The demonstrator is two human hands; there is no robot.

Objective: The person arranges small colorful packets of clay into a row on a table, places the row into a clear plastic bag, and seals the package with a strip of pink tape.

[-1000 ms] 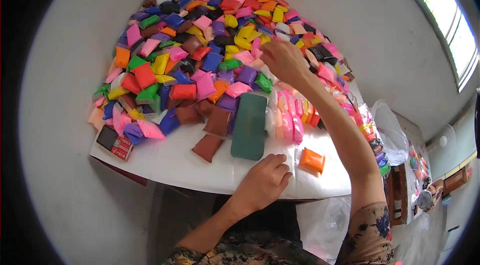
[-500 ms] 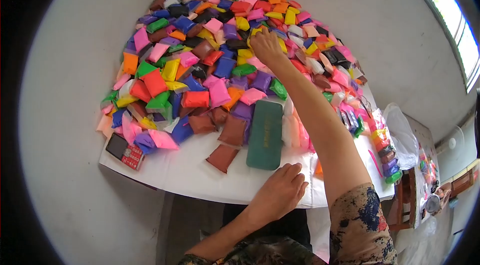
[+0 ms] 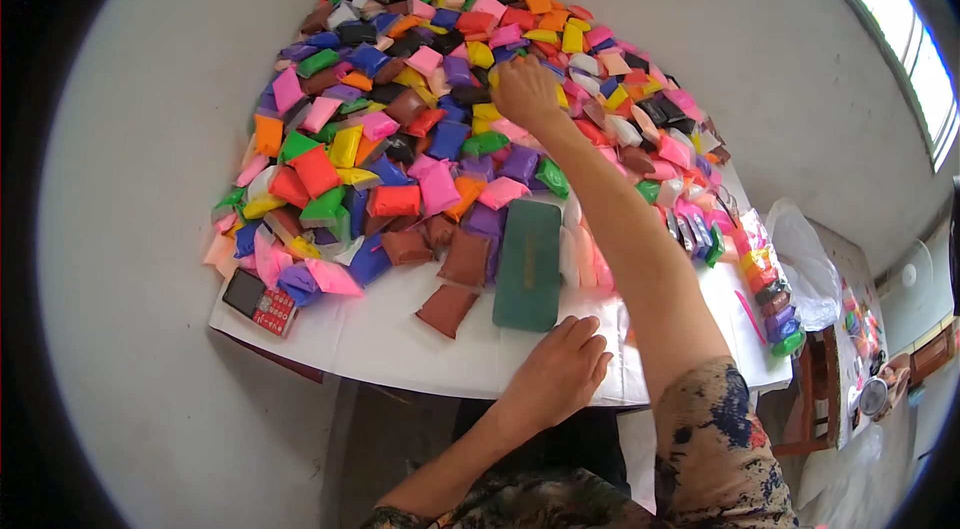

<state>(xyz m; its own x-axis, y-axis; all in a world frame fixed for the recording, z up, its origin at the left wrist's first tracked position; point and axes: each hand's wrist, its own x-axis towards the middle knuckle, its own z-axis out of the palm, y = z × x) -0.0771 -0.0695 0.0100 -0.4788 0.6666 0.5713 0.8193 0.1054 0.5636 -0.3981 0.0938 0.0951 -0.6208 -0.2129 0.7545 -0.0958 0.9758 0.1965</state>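
Observation:
A large heap of small soft packets (image 3: 408,199) in many colours covers most of the white table (image 3: 400,366). My right hand (image 3: 528,89) reaches deep into the middle of the heap with its fingers curled down. Yellow packets (image 3: 480,54) lie about it, and some yellow shows beside its fingers. What these fingers grip, if anything, is hidden. My left hand (image 3: 557,369) rests at the table's front edge, loosely closed, with nothing visible in it. Just beyond it lies a dark green case (image 3: 528,266), with brown packets (image 3: 447,310) to its left.
A phone with red keys (image 3: 262,303) lies at the table's left corner. To the right are a strip of coloured packets (image 3: 777,304) and a clear plastic bag (image 3: 803,259). Walls (image 3: 140,229) stand behind and left. A wooden stool or chair (image 3: 815,389) is at the right.
My right hand stays in the same part of the heap, its fingers shifted slightly. My left hand is nearly still. The whole view has tilted and shifted a little.

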